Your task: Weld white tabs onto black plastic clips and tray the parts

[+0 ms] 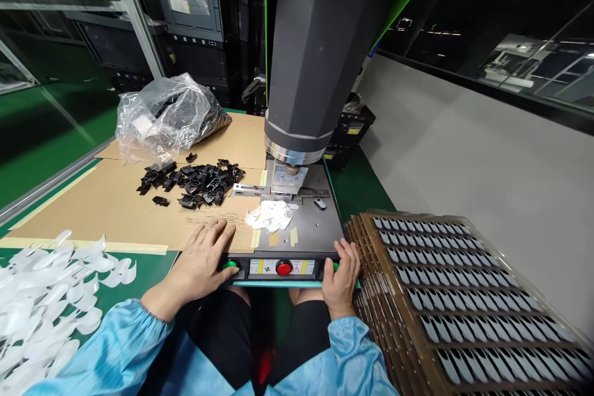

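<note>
My left hand [199,263] lies with its fingers spread at the front edge of the cardboard, its thumb on the left green button [231,264]. My right hand [342,272] rests over the right corner of the control panel [254,267], thumb at the right green button [336,266], which it partly covers. Neither hand holds anything. Between them sits a red button [284,267]. Behind the panel, a press head [291,176] reaches down to the metal base plate [320,229]. White film pieces [271,216] lie in front of it.
Black plastic clips [204,182] are heaped on the cardboard [116,210], before a clear plastic bag [169,114]. White curved strips [51,303] cover the left table. At right stand stacked trays [371,260] holding rows of grey-white parts. A small part [320,203] lies on the plate.
</note>
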`<state>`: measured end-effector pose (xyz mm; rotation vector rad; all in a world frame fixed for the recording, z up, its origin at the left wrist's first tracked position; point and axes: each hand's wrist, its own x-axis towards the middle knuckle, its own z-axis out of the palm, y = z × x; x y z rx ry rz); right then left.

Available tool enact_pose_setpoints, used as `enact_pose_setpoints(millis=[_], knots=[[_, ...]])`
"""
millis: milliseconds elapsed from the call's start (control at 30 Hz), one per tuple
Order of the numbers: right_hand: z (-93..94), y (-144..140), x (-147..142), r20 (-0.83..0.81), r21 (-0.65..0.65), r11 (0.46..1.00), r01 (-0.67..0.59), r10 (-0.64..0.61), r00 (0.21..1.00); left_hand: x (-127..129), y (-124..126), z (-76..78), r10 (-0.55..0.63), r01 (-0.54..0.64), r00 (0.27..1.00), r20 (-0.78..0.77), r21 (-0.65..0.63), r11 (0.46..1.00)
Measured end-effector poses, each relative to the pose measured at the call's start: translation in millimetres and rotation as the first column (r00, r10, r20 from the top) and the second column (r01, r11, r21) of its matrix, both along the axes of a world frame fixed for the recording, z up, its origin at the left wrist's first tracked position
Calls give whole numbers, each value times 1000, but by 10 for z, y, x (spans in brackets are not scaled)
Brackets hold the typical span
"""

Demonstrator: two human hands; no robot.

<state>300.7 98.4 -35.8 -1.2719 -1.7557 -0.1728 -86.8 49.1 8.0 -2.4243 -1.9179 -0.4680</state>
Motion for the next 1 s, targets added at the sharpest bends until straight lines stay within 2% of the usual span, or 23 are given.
enact_pose_setpoints(millis=[233, 533, 700, 767, 867, 1000], knots=[[-70, 24, -21, -5, 37, 998, 48, -48, 999, -6, 2, -58, -41, 44, 999, -28, 99, 994], [-82, 34, -27, -9, 40, 998, 57, -57, 998, -6, 16, -86, -42, 47, 998, -48, 98, 994], [-38, -9, -40, -16, 43, 997, 64, -63, 998, -25, 7, -100, -29, 29, 1000, -6, 85, 996], [53, -7, -68, -15, 33, 995, 89, -89, 996, -21, 20, -35, -14, 12, 999, 39, 51, 999], [298, 132, -165, -5, -2, 997, 75, -75, 997, 40, 157, 169, 6, -6, 986, 165, 4, 1000], [692, 659, -454, -46, -76, 988, -137, 133, 990, 278, 689, 493, -18, -4, 936, 351, 61, 998]])
